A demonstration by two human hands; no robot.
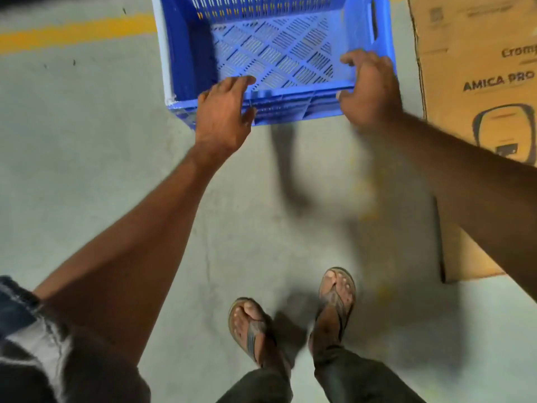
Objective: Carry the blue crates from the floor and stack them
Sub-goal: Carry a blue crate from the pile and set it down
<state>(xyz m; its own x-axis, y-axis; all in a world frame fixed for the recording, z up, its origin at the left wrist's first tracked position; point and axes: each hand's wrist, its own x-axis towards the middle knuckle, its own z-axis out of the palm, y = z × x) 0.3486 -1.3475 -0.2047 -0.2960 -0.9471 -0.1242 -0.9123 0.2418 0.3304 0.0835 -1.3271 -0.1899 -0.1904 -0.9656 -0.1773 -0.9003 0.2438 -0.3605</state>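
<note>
**Both hands at the near rim of a blue crate**

The left hand (222, 117) lies over the near rim of the blue crate (273, 53), fingers spread and reaching over the edge into the crate, thumb on the outer wall; the grasp looks loose and not closed. The right hand (370, 91) is at the crate's near right corner, fingers curled over the rim and thumb toward the outside wall; it is blurred, so I cannot tell whether it is clamped on the rim.

The crate fills the upper middle of the frame. It is empty, with a slotted bottom and slotted walls and a handle slot in its right wall. Whether it sits on the floor (87, 141) or is lifted cannot be told.

A cardboard box (465, 53) with printed lettering stands just right of the crate, along the right edge of the frame. A yellow line (72, 33) crosses the grey floor at upper left. At the bottom, two feet in sandals (293, 315) stand on the floor.
</note>
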